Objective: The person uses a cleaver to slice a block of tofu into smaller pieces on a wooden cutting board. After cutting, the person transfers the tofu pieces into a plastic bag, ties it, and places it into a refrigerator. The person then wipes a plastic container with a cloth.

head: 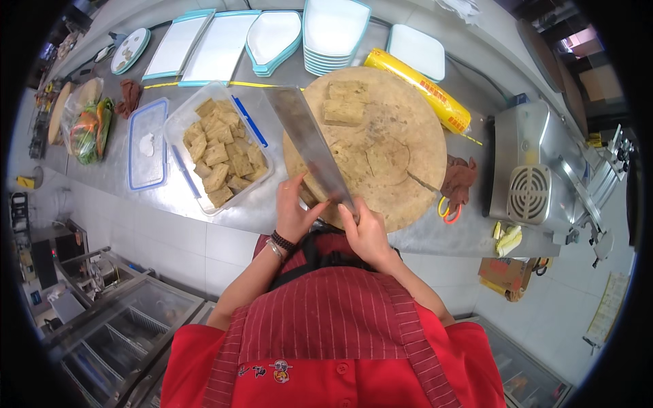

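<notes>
My right hand (366, 232) grips the handle end of a broad steel cleaver (311, 135), whose blade slants up and left over a round wooden chopping block (398, 178). My left hand (296, 206) is at the block's near left edge, thumb and fingers spread beside the blade. Whatever lies between them is mostly hidden by the cleaver. Two spongy tan blocks, perhaps wheat gluten or tofu, rest at the far side of the board; the nearer tan block (343, 113) shows its cut side. To the left, a clear plastic container (260, 176) holds many similar cut chunks (217, 148).
A blue-edged lid (148, 168) lies left of the container. White plates and dishes (334, 30) line the back, near a yellow film roll (418, 92). At right are a brown cloth (459, 178), scissors handles (450, 211) and a metal machine (530, 168). Bagged vegetables (89, 127) stand far left.
</notes>
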`<action>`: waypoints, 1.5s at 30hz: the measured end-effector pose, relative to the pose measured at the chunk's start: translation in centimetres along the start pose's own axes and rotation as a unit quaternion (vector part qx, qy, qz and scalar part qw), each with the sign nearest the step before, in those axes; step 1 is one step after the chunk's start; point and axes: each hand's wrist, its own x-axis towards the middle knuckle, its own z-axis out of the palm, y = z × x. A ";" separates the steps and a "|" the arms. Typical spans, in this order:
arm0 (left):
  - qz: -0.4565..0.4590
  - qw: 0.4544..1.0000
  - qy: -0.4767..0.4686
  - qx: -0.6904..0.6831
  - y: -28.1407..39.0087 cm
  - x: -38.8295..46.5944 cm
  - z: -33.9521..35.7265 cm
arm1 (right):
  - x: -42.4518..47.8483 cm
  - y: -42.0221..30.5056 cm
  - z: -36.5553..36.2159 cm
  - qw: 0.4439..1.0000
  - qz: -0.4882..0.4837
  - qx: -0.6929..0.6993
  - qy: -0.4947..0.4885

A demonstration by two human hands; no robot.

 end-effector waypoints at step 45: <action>-0.033 0.992 -0.122 0.020 -0.3 1.7 -1.2 | -0.4 6.4 -4.0 0.957 0.167 0.214 0.100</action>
